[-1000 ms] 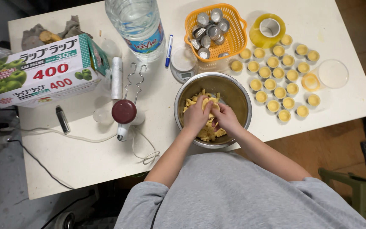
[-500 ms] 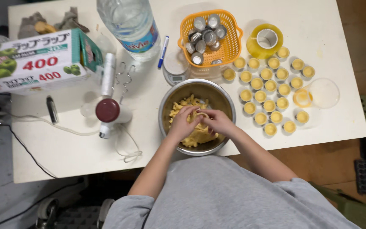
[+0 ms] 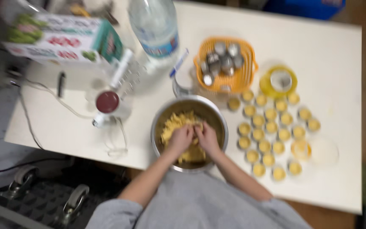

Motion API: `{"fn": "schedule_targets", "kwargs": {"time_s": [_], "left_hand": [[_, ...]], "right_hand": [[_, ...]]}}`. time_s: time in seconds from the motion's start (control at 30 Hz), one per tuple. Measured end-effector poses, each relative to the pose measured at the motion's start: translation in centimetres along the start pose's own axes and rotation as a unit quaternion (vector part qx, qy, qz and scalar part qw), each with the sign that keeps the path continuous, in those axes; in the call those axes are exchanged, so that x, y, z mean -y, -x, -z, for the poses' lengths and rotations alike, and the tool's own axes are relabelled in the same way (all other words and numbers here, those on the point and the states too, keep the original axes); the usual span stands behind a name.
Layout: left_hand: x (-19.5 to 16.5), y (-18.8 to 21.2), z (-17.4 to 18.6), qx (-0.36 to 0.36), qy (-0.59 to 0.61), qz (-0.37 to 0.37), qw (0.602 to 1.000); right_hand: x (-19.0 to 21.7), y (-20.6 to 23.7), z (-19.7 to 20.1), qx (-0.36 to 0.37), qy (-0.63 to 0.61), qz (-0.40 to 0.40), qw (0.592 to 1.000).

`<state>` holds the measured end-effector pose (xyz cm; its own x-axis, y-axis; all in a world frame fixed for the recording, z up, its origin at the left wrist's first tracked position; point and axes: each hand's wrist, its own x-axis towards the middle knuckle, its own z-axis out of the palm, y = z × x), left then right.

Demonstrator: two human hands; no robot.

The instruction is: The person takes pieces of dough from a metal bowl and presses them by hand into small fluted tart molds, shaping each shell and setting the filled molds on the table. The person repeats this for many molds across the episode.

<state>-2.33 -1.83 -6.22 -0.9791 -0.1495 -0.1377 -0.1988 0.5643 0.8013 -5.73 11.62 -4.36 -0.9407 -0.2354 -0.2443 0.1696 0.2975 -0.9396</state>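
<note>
A round metal bowl (image 3: 159,121) stands at the near edge of the white table (image 3: 327,63), holding crumbly yellow dough (image 3: 174,123). Both hands are down inside it, side by side. My left hand (image 3: 181,139) and my right hand (image 3: 206,138) press together on a lump of the dough in the bowl's middle. The frame is blurred, so finger detail is unclear.
Several small tins filled with yellow dough (image 3: 272,127) lie right of the bowl. Behind stand an orange basket of empty metal tins (image 3: 224,68), a yellow tape roll (image 3: 279,80), a large water bottle (image 3: 155,25), a hand mixer (image 3: 111,99) with cord, and a wrap box (image 3: 60,38).
The view has shifted and blurred as the head moved. Both hands stay in the bowl, drawn closer together on the dough.
</note>
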Motion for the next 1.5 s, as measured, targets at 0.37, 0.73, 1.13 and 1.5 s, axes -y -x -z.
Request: {"fn": "schedule_targets", "kwargs": {"time_s": [0.37, 0.73, 1.13, 1.5], "left_hand": [[-0.5, 1.6, 4.1, 0.013, -0.017, 0.01, 1.0], [-1.0, 0.8, 4.5, -0.002, -0.055, -0.064, 0.996], [-0.5, 1.3, 4.2, -0.005, -0.035, -0.083, 0.996], [-0.8, 2.5, 3.0, 0.007, 0.015, -0.083, 0.996]], "right_hand": [[2.8, -0.3, 0.0, 0.129, 0.072, 0.017, 0.989], [3.1, -0.6, 0.5, 0.069, 0.172, 0.18, 0.966], [2.6, -0.4, 1.6, 0.149, 0.178, 0.129, 0.964], [1.2, 0.9, 1.3, 0.111, 0.074, 0.018, 0.991]]}}
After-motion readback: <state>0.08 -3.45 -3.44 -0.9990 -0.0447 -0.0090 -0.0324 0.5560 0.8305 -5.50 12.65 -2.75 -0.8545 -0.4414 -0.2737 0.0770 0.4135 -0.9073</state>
